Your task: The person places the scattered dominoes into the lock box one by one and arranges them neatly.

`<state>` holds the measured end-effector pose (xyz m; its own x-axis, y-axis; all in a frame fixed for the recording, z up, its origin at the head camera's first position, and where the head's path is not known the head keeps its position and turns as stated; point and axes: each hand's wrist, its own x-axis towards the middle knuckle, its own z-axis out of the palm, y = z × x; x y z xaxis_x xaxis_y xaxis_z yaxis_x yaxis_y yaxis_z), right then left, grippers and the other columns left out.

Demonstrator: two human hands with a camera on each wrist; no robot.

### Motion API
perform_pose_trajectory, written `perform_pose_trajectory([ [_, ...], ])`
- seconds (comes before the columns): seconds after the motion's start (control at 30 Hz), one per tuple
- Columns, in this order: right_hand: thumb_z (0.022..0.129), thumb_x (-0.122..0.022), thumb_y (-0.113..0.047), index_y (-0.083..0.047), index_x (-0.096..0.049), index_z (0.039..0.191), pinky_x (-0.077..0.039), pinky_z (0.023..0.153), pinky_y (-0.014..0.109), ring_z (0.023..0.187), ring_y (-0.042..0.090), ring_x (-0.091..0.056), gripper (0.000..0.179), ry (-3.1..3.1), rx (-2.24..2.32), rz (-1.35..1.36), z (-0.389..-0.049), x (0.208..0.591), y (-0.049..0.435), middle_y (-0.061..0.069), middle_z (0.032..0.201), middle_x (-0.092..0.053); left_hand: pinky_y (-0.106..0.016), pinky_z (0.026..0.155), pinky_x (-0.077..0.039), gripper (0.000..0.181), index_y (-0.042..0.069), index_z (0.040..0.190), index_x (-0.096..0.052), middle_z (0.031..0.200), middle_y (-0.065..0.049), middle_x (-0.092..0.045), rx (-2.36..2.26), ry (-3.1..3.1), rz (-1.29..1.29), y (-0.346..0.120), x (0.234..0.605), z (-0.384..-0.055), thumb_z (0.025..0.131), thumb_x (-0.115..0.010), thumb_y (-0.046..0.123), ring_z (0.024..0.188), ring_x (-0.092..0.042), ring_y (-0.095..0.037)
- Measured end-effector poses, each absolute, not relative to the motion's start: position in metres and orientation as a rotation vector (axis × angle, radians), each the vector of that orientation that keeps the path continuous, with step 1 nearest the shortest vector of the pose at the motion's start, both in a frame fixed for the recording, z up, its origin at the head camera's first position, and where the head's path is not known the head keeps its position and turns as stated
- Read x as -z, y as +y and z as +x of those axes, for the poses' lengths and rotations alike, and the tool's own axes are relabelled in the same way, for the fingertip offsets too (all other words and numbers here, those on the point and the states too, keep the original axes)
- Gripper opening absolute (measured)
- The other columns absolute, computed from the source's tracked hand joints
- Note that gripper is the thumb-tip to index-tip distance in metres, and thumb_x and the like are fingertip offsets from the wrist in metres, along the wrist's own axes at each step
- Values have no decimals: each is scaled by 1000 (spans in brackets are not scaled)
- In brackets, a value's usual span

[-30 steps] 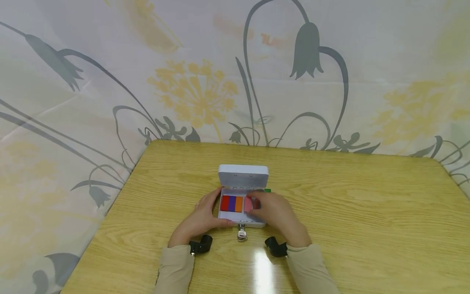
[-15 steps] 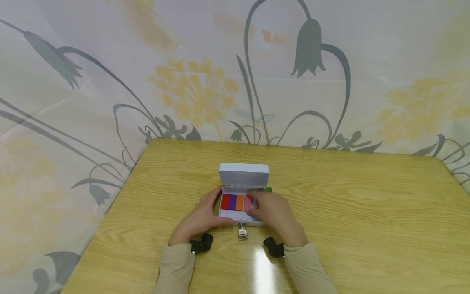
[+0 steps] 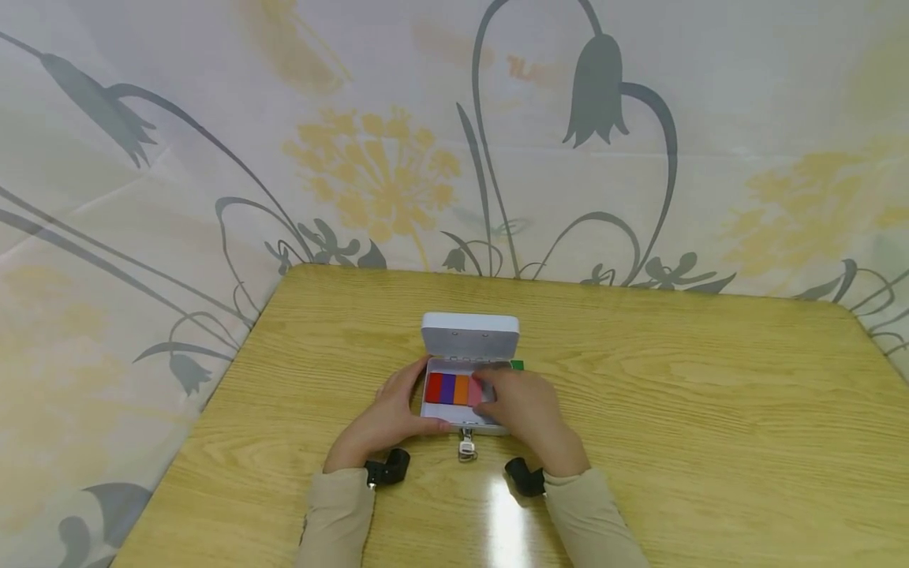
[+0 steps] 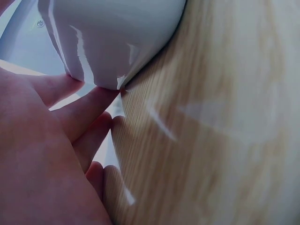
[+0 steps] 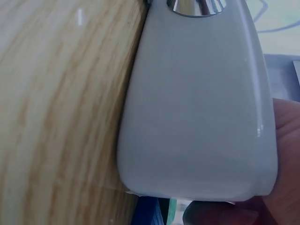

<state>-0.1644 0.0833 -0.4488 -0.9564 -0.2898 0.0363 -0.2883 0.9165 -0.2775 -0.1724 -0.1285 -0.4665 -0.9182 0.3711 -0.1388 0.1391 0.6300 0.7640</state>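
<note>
A small white cash box (image 3: 442,413) stands on the table with its lid (image 3: 470,323) raised. Inside, a red block (image 3: 433,388), a purple block (image 3: 447,389) and an orange block (image 3: 461,390) lie side by side. My right hand (image 3: 527,398) reaches in from the right and pinches a pink block (image 3: 474,392) against the orange one. With thumb at the front edge and fingers at the back corner, my left hand (image 3: 383,418) holds the box's left side. The left wrist view shows those fingertips (image 4: 110,91) against the white wall. My right hand covers the box's right part.
A key (image 3: 466,449) with a ring hangs from the lock at the box's front. Just behind the right back corner is a green block (image 3: 518,365). The right wrist view also has a blue block (image 5: 148,211) near the box. A patterned cloth (image 3: 383,158) rises behind the wooden table (image 3: 682,410).
My right hand has moved the pink block left, so the gap to the orange block has gone. My left hand keeps its hold on the box.
</note>
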Motion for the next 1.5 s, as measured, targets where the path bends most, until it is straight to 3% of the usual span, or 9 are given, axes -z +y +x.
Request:
perform_pose_trajectory([
  [0.33,70,-74,-37,-24,-63,108,-37,47,30,57,12,-47,42,3104,443,-483,-166,452,83,-6,70,-57,-50,100,-19,107,23,144,-18,142,-2,-27,-1195,2554,417,-129,468,-174,59,-77,51,127,-22,-24],
  [0.57,69,-75,-37,-20,-61,112,-43,55,33,66,14,-53,48,3065,477,-446,-167,452,83,-5,75,-59,-49,100,-20,106,23,144,-18,142,-1,-27,-1213,2541,433,-130,470,-174,60,-77,51,127,-21,-23],
  [0.7,70,-74,-36,-19,-63,109,-41,54,32,61,13,-49,44,3070,474,-452,-167,451,83,-7,67,-54,-50,100,-19,107,22,144,-18,142,-1,-27,-1223,2538,430,-130,469,-174,60,-77,50,127,-21,-24],
  [1.5,73,-72,-35,-21,-62,112,-33,47,27,54,11,-41,42,3061,562,-498,-167,454,85,-8,61,-46,-47,101,-19,105,22,144,-17,142,-1,-26,-1210,2547,423,-129,467,-172,61,-77,48,127,-21,-22],
])
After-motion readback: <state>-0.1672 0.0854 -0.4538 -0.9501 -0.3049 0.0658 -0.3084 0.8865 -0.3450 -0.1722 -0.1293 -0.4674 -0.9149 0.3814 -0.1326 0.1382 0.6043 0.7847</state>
